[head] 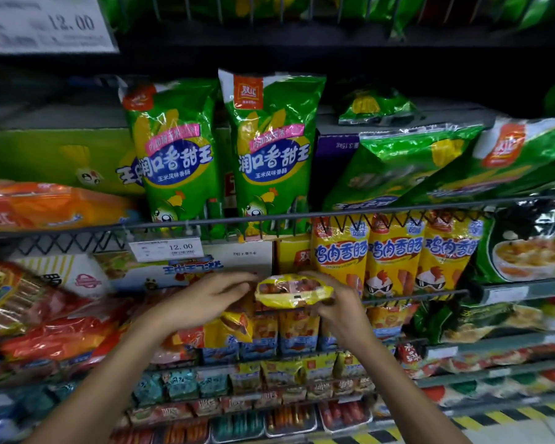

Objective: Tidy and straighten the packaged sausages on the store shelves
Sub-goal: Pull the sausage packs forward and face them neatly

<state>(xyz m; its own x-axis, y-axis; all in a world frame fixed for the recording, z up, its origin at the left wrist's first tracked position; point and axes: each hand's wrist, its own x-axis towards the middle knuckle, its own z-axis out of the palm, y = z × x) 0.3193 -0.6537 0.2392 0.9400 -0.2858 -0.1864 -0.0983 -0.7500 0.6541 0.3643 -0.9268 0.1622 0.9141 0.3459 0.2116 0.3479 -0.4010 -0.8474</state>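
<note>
Two bare forearms are reaching up from the near edge toward the middle shelf. The right hand (337,302) is gripping a yellow sausage pack (290,291), fingers curling over its right end and thumb tucked under it. The pack is lying roughly level, end toward the camera, in front of the shelf's wire rail. The left hand (205,299) is hovering just left of the pack, fingers relaxed and loosely extended toward its left end; fingertips are sitting just beside the wrapper, and contact cannot be told through the blur.

Directly behind the held pack, three yellow chicken sausage bags (394,254) are standing upright in a row on the middle shelf, right of the hands. Left of them a white carton (205,264) is standing with a price tag (166,249) reading 12.00 clipped on the rail above it.

On the upper shelf, two green corn sausage bags (225,155) are standing upright side by side; further green bags (446,165) to the right are leaning and slumping over. Far left, red and orange packs (45,315) are lying tilted and blurred. Below the hands, lower shelves (462,379) are holding rows of smaller packs, too blurred to read.
</note>
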